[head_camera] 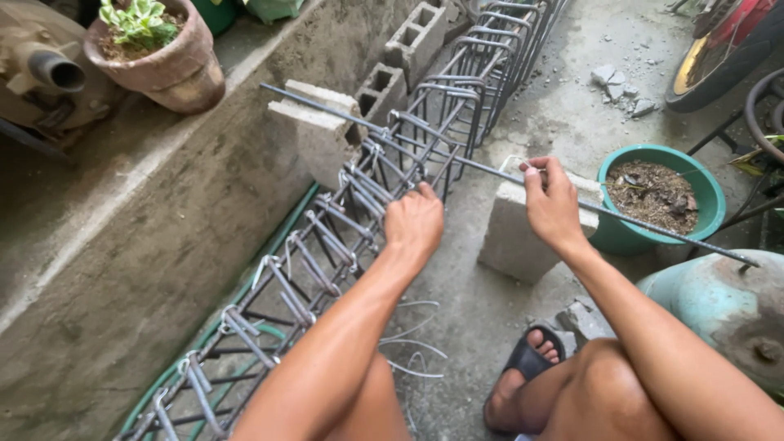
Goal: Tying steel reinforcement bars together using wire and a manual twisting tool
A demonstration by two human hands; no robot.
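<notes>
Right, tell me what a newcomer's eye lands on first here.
First the long rebar cage running diagonally beside the concrete wall, with the left hand on its ties. Next, the right hand gripping a straight steel rod over a concrete block, by a green basin of soil.

Rebar cage (pixel 343 237): long, dark steel bars with square stirrups wired on, lying on its side along the concrete wall, running from bottom left to top centre. Loose rod (pixel 653 230): thin straight steel, laid diagonally across the cage top, its far end resting on a concrete block (pixel 318 131).
</notes>
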